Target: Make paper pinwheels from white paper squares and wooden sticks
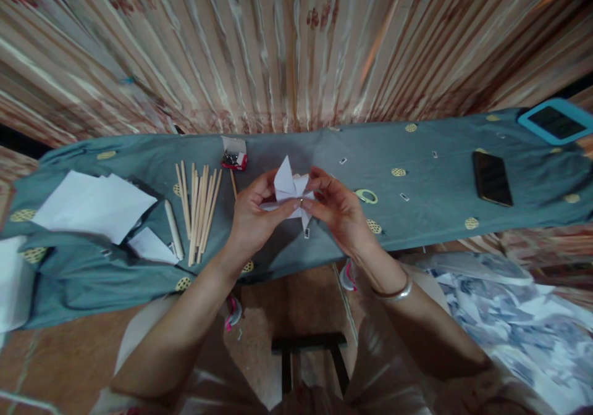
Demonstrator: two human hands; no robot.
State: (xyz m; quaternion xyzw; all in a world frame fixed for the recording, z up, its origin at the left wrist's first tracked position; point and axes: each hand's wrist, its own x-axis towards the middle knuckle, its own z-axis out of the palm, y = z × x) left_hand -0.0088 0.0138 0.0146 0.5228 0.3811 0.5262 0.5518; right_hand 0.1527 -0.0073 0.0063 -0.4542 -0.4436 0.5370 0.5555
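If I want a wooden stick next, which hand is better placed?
Probably the left hand: it is nearer the wooden sticks than the right hand. Both hold the folded paper, so the right would likely have to steady it alone.

This looks like a room in a home where paper craft is under way: a folded paper piece (285, 183) at centre, wooden sticks (199, 205) and white sheets (97, 205) towards 9 o'clock. Domestic furnishings show it: a pleated, patterned curtain (296, 50) at 12 o'clock, pineapple-print cloth (324, 149) draping the narrow tabletop (440, 205), a phone (493, 178) at 3, brown floor (296, 304) at 6.
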